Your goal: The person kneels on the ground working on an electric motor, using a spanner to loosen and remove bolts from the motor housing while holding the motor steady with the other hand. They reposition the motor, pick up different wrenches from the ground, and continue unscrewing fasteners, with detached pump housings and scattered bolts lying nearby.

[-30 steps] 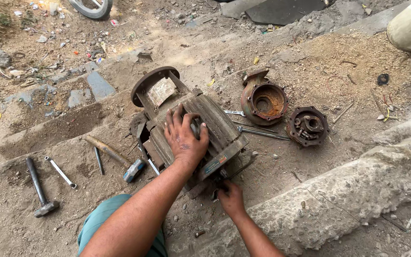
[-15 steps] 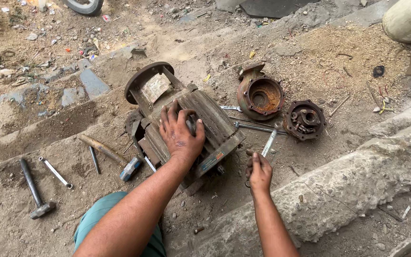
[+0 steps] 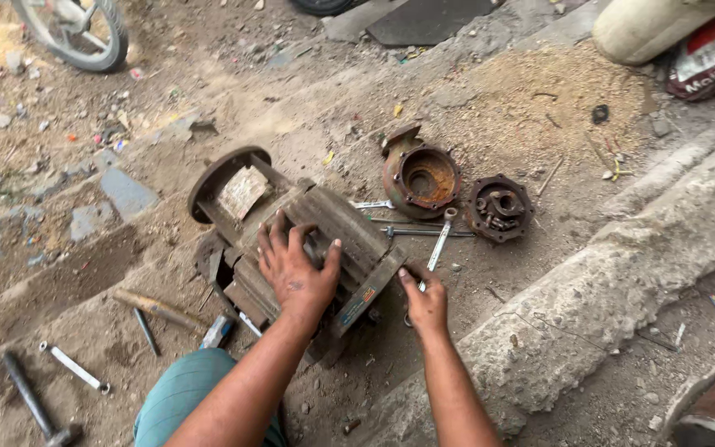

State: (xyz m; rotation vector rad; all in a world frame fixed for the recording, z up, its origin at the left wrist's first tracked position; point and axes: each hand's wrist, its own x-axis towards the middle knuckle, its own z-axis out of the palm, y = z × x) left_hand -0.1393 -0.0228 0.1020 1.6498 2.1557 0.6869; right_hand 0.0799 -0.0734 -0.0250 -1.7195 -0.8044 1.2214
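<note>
A dirty, ribbed electric motor body (image 3: 324, 240) lies on the sandy ground. My left hand (image 3: 295, 269) presses flat on top of it, fingers spread. At the motor's lower right end, my right hand (image 3: 425, 302) grips a silver wrench (image 3: 439, 244) whose shaft points up and to the right. A rusty round pump housing (image 3: 420, 176) and a dark round cover with a bearing (image 3: 500, 207) lie just beyond the motor.
A rough concrete kerb (image 3: 622, 281) runs diagonally at the right. On the left lie a hammer (image 3: 33, 401), a spanner (image 3: 74, 368), a chisel (image 3: 159, 308) and a blue-handled tool (image 3: 215, 329). A wheel (image 3: 76, 33) stands top left. Long bolts (image 3: 415, 232) rest near the housing.
My right hand came out from under the motor's end, picked up the silver wrench and now holds it against the motor's right end. My left hand stayed on the motor.
</note>
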